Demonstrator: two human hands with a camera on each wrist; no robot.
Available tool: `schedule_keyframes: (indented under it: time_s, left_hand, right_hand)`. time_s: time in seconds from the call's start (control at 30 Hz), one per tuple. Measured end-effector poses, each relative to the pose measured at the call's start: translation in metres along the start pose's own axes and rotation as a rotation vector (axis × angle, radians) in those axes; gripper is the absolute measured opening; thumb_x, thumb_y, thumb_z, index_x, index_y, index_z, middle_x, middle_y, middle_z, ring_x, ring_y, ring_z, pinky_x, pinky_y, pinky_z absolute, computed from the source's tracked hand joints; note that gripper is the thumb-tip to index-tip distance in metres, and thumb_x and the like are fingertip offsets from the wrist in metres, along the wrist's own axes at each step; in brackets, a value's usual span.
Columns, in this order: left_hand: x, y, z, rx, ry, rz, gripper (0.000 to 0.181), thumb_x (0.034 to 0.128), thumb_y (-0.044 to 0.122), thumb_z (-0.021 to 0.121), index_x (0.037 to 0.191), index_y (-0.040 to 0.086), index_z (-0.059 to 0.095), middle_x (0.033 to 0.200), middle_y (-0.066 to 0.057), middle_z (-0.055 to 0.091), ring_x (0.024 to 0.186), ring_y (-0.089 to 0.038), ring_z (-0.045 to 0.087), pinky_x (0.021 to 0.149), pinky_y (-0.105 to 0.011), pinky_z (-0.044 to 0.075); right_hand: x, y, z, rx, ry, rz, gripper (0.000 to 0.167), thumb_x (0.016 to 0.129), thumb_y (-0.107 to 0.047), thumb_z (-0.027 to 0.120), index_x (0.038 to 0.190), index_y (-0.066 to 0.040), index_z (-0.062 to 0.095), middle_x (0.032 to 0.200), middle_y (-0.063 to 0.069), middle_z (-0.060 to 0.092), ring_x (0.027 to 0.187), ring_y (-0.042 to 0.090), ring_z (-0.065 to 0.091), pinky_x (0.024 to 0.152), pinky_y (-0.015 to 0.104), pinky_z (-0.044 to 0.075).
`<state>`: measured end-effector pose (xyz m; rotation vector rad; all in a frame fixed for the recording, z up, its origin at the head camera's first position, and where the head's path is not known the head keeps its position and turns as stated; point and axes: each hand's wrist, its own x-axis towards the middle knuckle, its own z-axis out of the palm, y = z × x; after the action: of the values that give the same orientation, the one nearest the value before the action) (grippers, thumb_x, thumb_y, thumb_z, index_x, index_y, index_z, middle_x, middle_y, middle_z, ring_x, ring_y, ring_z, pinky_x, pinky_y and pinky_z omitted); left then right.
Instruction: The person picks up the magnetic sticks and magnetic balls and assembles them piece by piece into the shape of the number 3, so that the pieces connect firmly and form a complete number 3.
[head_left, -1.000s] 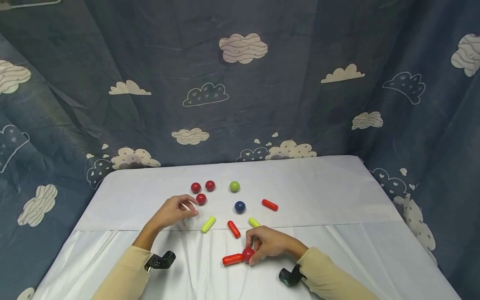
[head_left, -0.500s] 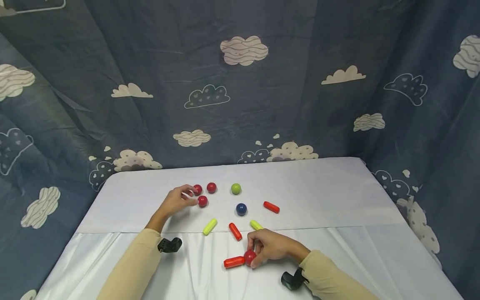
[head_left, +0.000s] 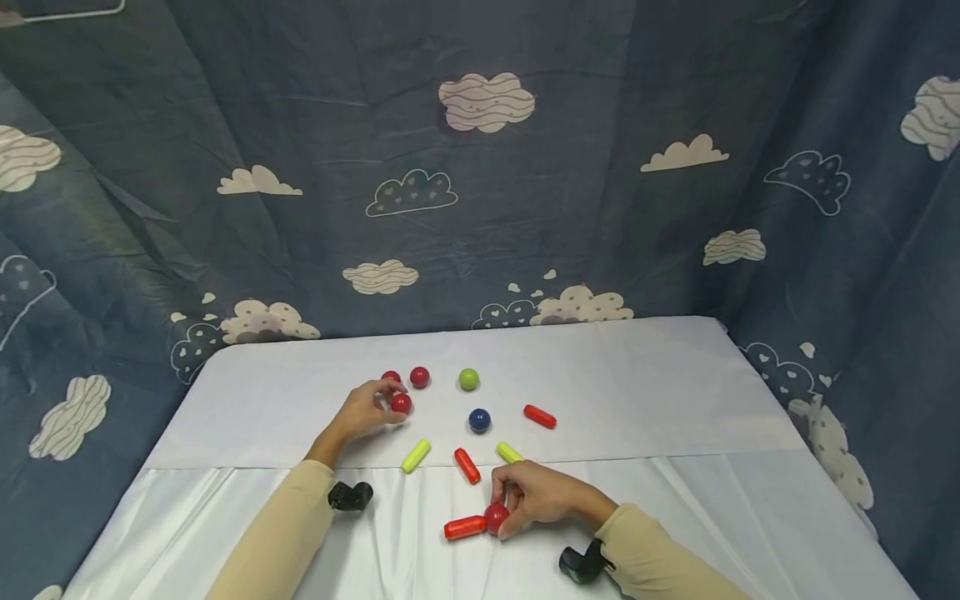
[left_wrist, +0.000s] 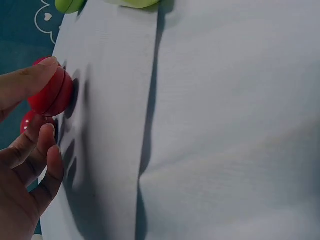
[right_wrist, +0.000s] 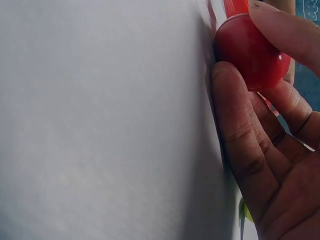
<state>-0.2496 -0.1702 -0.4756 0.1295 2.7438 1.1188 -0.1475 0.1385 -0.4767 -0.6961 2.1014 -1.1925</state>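
At the left of the table the left hand has thumb and forefinger around a red ball; in the left wrist view they pinch that ball, the other fingers curving beside it. Near the front, the right hand holds another red ball between thumb and fingers. This ball touches the right end of a red stick lying on the cloth. The right wrist view shows the ball between thumb and fingers, with the stick against it.
Behind the left hand are two red balls, one partly hidden, the other uncovered. A green ball, a blue ball, two more red sticks and two yellow-green sticks lie on the white cloth.
The left hand has moved right and slightly back, closing its thumb and forefinger around the red ball. The right hand still holds its ball against the stick.
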Motion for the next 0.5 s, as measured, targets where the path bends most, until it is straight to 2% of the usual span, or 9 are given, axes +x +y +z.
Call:
schedule_keyframes:
  time_s: [0.23, 0.5]
  left_hand:
    - [-0.0005, 0.0003, 0.0055, 0.015, 0.026, -0.002, 0.043, 0.0736, 0.012, 0.083, 0.113, 0.01, 0.065, 0.099, -0.007, 0.06, 0.079, -0.019, 0.05, 0.066, -0.027, 0.043]
    - [-0.0027, -0.0017, 0.0044, 0.032, 0.031, -0.017, 0.041, 0.0757, 0.015, 0.081, 0.113, 0.008, 0.066, 0.1, -0.007, 0.063, 0.085, -0.02, 0.056, 0.072, -0.031, 0.048]
  right_hand:
    - [0.0006, 0.0016, -0.0003, -0.01, 0.001, 0.028, 0.03, 0.072, -0.004, 0.083, 0.085, -0.013, 0.058, 0.069, -0.001, 0.059, 0.06, 0.007, 0.05, 0.055, 0.019, 0.038]
    - [0.0001, -0.0003, -0.0001, -0.025, 0.005, 0.037, 0.03, 0.071, -0.004, 0.083, 0.086, -0.014, 0.058, 0.068, -0.002, 0.059, 0.06, 0.007, 0.05, 0.055, 0.019, 0.038]
